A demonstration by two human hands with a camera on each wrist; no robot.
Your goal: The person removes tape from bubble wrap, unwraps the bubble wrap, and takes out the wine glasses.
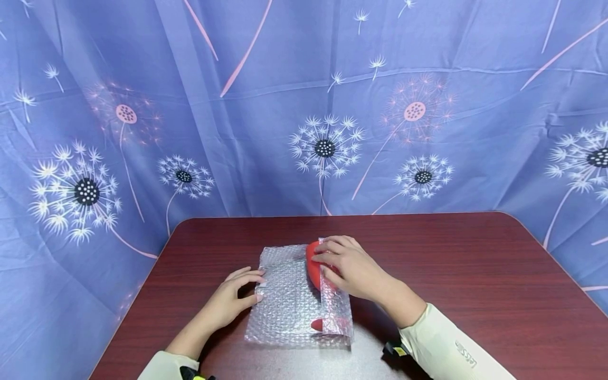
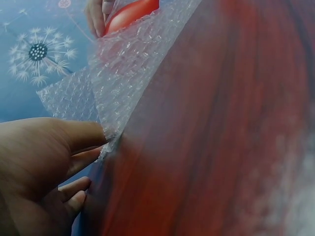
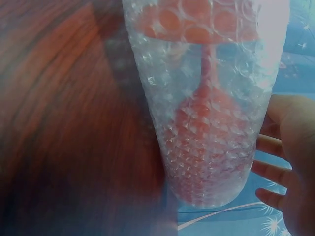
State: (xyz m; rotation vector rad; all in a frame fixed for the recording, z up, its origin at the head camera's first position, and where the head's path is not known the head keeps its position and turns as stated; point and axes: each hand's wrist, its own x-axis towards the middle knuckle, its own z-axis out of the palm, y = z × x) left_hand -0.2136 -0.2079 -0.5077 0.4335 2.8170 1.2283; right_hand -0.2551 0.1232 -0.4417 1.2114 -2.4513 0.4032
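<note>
A red goblet [image 1: 313, 266] lies on its side along the right edge of a sheet of bubble wrap [image 1: 290, 301], its bowl pointing away. A fold of the wrap covers its right side; through the plastic the right wrist view shows its bowl [image 3: 206, 123], thin stem [image 3: 208, 66] and flat foot [image 3: 197, 22]. My right hand [image 1: 349, 266] curls over the bowl and the folded wrap, fingertips on the red surface. At the sheet's left edge rests my left hand [image 1: 233, 295], thumb and fingers spread apart with their tips touching the plastic.
The dark red wooden table [image 1: 451, 264] carries the sheet near its front middle. Behind it hangs a blue curtain [image 1: 266, 132] with dandelion prints. Black straps with small devices [image 1: 394, 349] sit at both wrists, by the light sleeves [image 1: 446, 343].
</note>
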